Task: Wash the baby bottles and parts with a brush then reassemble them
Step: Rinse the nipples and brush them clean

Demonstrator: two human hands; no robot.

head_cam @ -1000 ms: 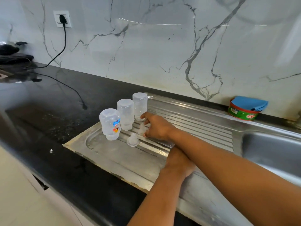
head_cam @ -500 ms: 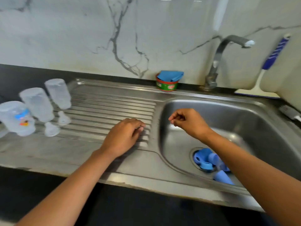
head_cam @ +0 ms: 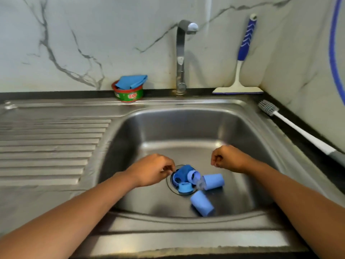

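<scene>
**A:** Where do the parts lie from my hands?

**B:** The small blue plastic bottle parts are heaped on the round steel drain in the bottom of the steel sink. Your left hand hovers just left of the drain with its fingertips almost at the rim. The fingers are bent and I see nothing in them. Your right hand is behind the drain and to its right. It is curled together and also seems empty.

**A:** Which hand should reach?

**B:** I think the left, because it is nearer. One light-blue cylindrical cap lies on its side just right of the drain, with its long axis pointing away from it. A second light-blue cap lies in front of the drain, slanted. The grey-bristled bottle brush with a white handle lies well apart from the drain, far to the right, so your right hand is nearer to it.
</scene>
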